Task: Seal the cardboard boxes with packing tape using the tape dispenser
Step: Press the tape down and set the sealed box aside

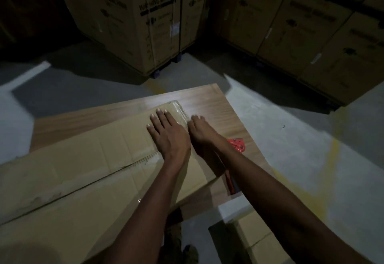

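Big cardboard box (pixel 87 172) lies on wooden table (pixel 209 105). Left hand (pixel 166 134) flat, open, pressing clear tape (pixel 178 109) at far box end. Right hand (pixel 202 132) open, rubbing box side, holding nothing. Red tape dispenser (pixel 236 146) waits beside right wrist. Step: smoothing tape. Next, likely: grab dispenser, tape long middle seam (pixel 83 184), still bare.

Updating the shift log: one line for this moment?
left hand flat on box | right hand pressing tape at box end | dispenser set down on table

Both arms stretched forward, nearly side by side. Left hand (pixel 166 134) laid flat, palm down, fingers spread. Right hand (pixel 200 132) pressed down, fingers curled forward.
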{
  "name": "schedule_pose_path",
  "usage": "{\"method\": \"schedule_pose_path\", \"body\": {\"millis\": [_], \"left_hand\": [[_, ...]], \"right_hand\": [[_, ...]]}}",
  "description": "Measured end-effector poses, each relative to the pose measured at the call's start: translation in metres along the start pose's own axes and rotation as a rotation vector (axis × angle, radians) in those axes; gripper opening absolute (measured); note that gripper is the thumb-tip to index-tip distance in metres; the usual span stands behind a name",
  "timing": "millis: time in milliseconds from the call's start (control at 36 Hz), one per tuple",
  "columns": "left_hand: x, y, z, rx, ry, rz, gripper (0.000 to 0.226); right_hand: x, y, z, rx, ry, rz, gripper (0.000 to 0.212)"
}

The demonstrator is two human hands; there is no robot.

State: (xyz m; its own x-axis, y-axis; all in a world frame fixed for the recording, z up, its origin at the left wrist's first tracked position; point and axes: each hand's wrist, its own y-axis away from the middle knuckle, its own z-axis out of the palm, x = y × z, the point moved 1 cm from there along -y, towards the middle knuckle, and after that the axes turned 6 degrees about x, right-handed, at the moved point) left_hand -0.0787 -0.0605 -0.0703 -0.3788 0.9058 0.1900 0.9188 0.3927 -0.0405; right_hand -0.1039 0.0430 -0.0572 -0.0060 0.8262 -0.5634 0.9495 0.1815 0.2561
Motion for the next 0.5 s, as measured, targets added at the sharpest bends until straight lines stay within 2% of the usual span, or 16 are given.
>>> {"method": "schedule_pose_path", "body": {"millis": [111, 194, 306, 500], "left_hand": [[-0.003, -0.007, 0.002, 0.005, 0.018, 0.013, 0.063], [-0.012, -0.014, 0.002, 0.011, 0.015, 0.044, 0.064], [-0.014, -0.007, 0.002, 0.029, 0.006, 0.056, 0.064], [-0.015, -0.003, -0.005, 0.033, 0.04, 0.064, 0.063]], "right_hand": [[-0.041, -0.061, -0.009, -0.009, 0.04, -0.055, 0.04], [-0.044, -0.07, -0.008, -0.005, 0.0, -0.08, 0.039], [-0.021, -0.047, -0.005, -0.056, -0.091, -0.044, 0.039], [0.041, 0.056, 0.011, 0.028, -0.127, -0.028, 0.05]]}}
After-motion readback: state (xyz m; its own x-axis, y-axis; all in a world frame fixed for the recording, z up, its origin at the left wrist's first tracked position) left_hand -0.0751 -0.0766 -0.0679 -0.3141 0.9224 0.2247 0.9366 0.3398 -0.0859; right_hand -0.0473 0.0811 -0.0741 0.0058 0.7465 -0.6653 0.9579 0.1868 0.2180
